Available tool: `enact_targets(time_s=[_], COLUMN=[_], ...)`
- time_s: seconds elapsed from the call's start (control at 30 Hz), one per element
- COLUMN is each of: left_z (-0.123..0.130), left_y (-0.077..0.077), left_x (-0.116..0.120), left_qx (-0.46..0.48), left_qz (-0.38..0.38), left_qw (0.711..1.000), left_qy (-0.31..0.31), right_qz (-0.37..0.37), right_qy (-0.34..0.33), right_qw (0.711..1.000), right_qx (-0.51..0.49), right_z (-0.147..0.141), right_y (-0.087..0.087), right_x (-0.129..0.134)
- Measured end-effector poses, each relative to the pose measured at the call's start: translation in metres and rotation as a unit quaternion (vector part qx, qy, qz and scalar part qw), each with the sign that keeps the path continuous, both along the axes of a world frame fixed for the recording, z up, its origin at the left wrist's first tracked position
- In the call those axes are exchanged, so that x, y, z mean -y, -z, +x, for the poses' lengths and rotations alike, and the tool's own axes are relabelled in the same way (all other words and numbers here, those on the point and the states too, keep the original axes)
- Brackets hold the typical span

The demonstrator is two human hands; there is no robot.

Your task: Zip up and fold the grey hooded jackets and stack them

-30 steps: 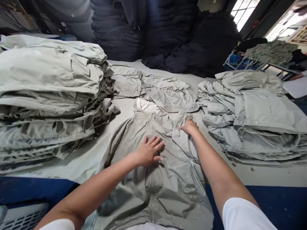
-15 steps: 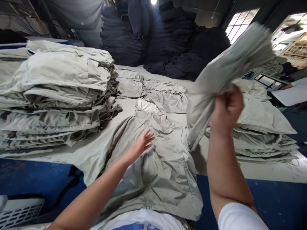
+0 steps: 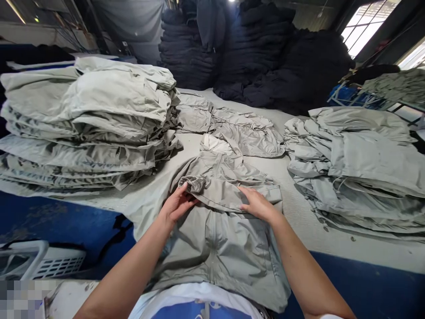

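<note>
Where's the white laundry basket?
The white basket is at the bottom left of the head view, below the table's edge and left of the person's left arm.

"what's at the back?"

"tall stacks of dark fabric (image 3: 252, 53), with a grey sheet (image 3: 133, 29) hanging to their left and a barred window (image 3: 370, 26) up to the right."

"and on the bench (image 3: 375, 257)?"

"a high pile of pale grey garments (image 3: 116, 106) on the left, a lower grey pile (image 3: 375, 155) on the right, and some flatter grey garments (image 3: 249, 137) between them, near the dark stacks."

"anything low down?"

"a pale plastic basket (image 3: 61, 263) with slotted sides, at the lower left."
</note>
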State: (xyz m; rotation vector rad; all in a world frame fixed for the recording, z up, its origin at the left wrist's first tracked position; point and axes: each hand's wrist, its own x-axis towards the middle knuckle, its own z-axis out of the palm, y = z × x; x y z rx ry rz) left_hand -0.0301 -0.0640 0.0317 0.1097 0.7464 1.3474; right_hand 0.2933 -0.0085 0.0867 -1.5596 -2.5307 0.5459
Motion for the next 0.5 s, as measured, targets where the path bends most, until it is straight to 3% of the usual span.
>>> enact_targets(time_s=[0.1,0.2,0.27,0.37,0.5], left_z=[-0.003,-0.013,-0.019,-0.022,-0.018], left_y=[-0.011,-0.019,-0.018,-0.009,-0.001], left_x=[-0.011,-0.02,-0.022,-0.018,-0.01], left_qx=[-0.049,-0.094,-0.127,-0.219,-0.4], left_qz=[0.062,0.096,0.064,0.023,0.073], left_qw=[0.997,0.99,0.988,0.975,0.913], left_qy=[-0.013,-0.05,-0.063,-0.023,-0.022], right_qz=[0.111,0.204,0.15,0.019,0.009], right_qy=[0.06,0.082,0.029,-0.034,0.036], right_qw=[0.991,0.97,0.982,0.99,0.98], right_qx=[-0.042,-0.101,-0.111,-0.137,-0.196], right_z=[0.002,0.012,0.021,0.028,0.021], right_y=[0.018,0.022,0.021,0.017,0.01], right_x=[0.014,0.03,0.041,0.049,0.043])
